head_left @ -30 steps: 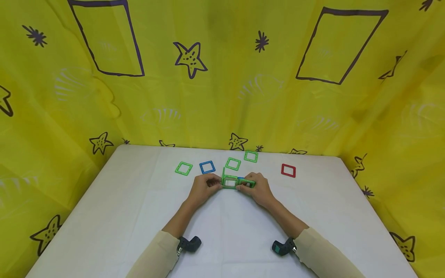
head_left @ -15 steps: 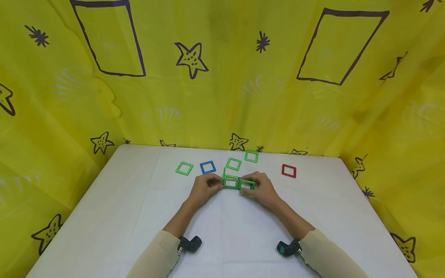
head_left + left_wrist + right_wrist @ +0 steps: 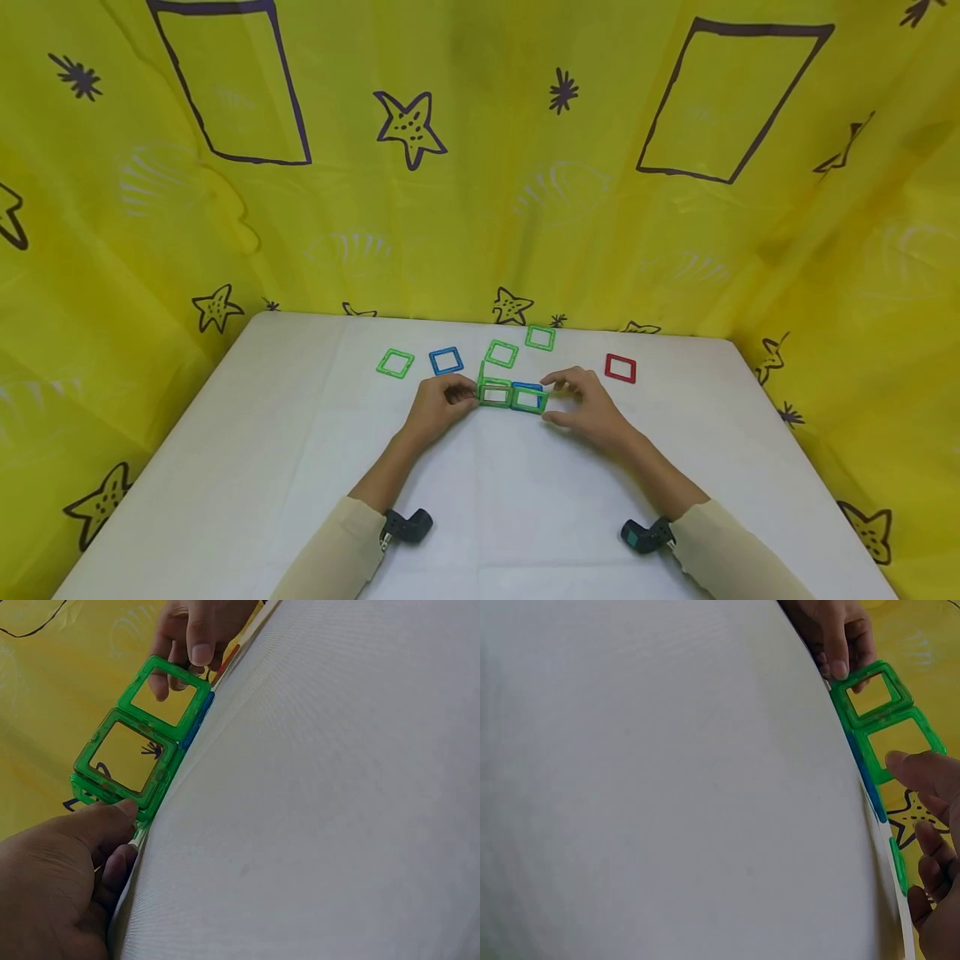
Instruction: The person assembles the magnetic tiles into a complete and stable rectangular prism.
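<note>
Green and blue magnetic tiles, square open frames, are joined into a low structure in the head view. In the left wrist view its front shows two upright green tiles side by side, the left tile (image 3: 92, 742) and the right tile (image 3: 180, 673). Beneath the right one lies a blue tile (image 3: 199, 724) flat on the table. Another green tile stands edge-on at the left end. My left hand (image 3: 441, 408) pinches that left end, thumb on the front tile. My right hand (image 3: 596, 410) is at the right end, thumb and fingers spread around it, holding nothing.
Behind the structure lie loose tiles: a green tile (image 3: 383, 360) and a blue tile (image 3: 450, 372) to the left, two green ones in the middle, and a red tile (image 3: 620, 380) to the right. A yellow patterned curtain (image 3: 465, 217) hangs around the white table (image 3: 300, 500).
My right hand has let go of the right green tile and drawn back to the right, fingers spreading. That tile stays upright beside its neighbour. My left hand has kept its place.
</note>
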`<state>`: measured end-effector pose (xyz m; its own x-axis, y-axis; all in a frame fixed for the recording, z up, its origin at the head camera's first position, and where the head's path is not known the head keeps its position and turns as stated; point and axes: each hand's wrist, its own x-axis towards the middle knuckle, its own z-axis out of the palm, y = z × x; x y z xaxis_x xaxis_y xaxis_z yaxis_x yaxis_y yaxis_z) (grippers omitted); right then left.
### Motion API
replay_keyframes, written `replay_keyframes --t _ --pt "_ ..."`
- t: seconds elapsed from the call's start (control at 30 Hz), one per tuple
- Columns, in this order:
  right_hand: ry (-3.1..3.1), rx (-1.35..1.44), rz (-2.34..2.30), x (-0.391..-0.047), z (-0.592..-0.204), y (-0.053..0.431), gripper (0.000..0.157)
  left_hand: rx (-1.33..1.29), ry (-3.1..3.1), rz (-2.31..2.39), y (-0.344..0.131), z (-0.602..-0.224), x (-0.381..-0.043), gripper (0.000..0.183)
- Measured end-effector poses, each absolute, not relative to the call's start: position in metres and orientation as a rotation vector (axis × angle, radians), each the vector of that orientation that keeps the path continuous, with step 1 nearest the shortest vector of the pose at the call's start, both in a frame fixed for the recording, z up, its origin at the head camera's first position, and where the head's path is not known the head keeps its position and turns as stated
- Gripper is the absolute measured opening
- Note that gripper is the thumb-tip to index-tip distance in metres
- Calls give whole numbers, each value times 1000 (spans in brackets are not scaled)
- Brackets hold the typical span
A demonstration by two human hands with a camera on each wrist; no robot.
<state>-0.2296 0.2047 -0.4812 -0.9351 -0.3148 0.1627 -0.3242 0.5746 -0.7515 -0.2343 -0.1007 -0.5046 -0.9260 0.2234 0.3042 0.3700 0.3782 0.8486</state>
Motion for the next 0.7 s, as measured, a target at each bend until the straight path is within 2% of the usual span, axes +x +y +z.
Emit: replay_keyframes --t 0.33,0.7 --pt "-2732 575 1334 -237 -477 228 50 -533 -2508 -1571 -101 -505 -234 15" --pt "-2714 392 1291 -252 -476 262 46 -505 -2518 -1539 -100 -505 -234 14"
